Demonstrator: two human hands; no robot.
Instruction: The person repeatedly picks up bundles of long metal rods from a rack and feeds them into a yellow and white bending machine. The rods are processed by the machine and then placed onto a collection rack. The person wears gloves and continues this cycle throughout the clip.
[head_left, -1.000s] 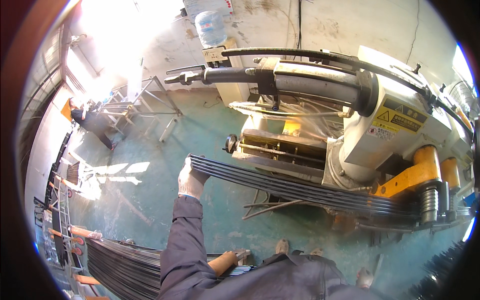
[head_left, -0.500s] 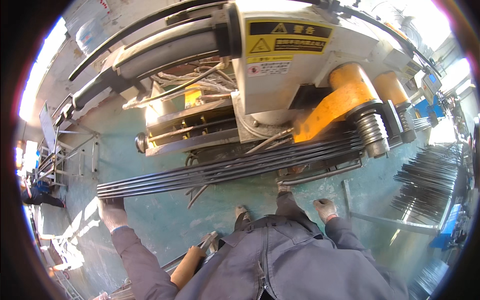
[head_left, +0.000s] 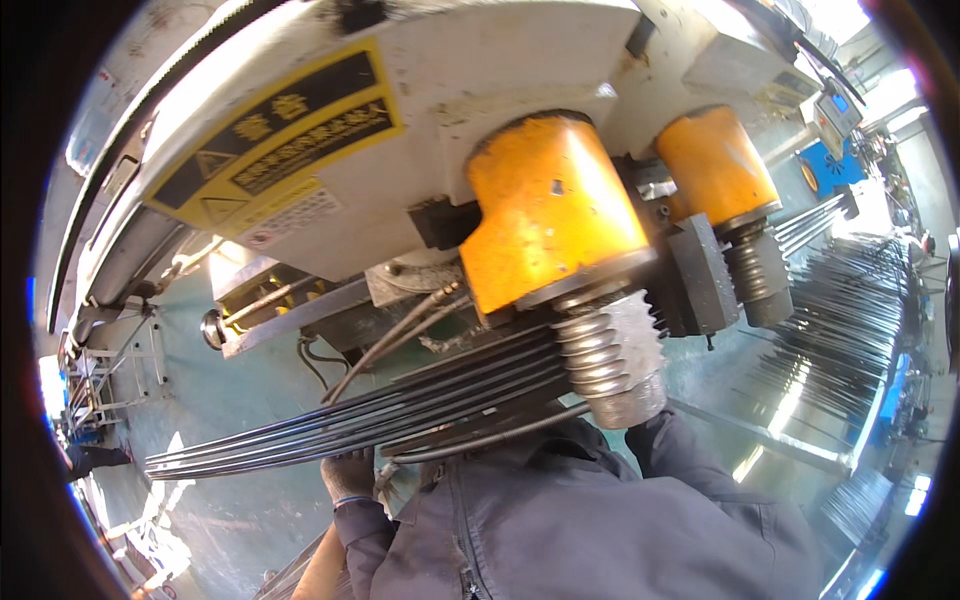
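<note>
A bundle of long, dark metal rods [head_left: 270, 440] slants across the view, its left ends free and its right part passing behind an orange machine head [head_left: 560, 210]. My left hand [head_left: 347, 474], in a pale work glove, is at the bundle's lower edge with its fingers curled under the rods; the fingertips are hidden. A thick ribbed metal cylinder [head_left: 610, 360] hangs below the orange head, close to my chest. My right sleeve [head_left: 685, 445] reaches up behind this cylinder, and my right hand is hidden there.
A second orange head [head_left: 718, 165] with a ribbed cylinder stands to the right. The pale machine body [head_left: 420, 170] bears a yellow warning label [head_left: 290, 140]. Many thin rods [head_left: 840, 320] lie on a rack at the right. Hoses [head_left: 385, 345] hang beneath the machine. A curved metal bar [head_left: 490, 440] runs below the rods.
My view has moved closer to the orange heads. My left hand has shifted from the rods' left end inward along the bundle. My right hand has gone out of sight behind the ribbed cylinder.
</note>
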